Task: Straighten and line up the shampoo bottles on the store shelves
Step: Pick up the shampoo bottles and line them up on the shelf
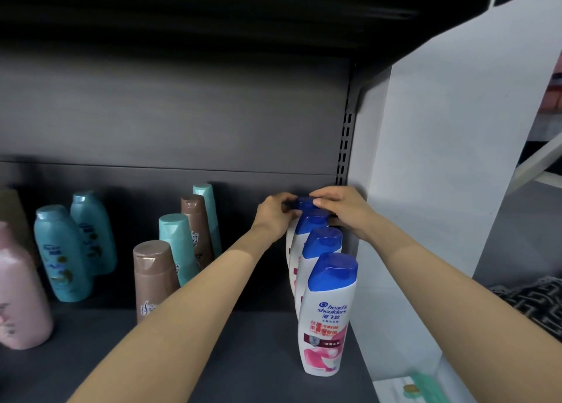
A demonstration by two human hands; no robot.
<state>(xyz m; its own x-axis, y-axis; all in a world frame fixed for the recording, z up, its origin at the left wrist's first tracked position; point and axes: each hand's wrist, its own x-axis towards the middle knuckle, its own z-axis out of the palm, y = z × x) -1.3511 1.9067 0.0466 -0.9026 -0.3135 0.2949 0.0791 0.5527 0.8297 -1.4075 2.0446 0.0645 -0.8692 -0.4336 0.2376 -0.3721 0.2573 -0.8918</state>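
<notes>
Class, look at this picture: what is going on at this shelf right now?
A person is tidying shampoo bottles on a dark shelf. Both hands reach to the back of a row of white bottles with blue caps by the right wall: the left hand and right hand grip the rearmost bottle's cap. The front bottle stands upright. To the left, teal, brown and pink bottles stand loosely grouped, not yet lined up.

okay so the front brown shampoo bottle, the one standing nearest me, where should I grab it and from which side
Probably by the flat-topped cap of the front brown bottle, coming from the front and above, fingers on its left and right sides. It stands upright, its cap is its widest part, and a teal bottle stands close behind, while the shelf before it is open.
</notes>
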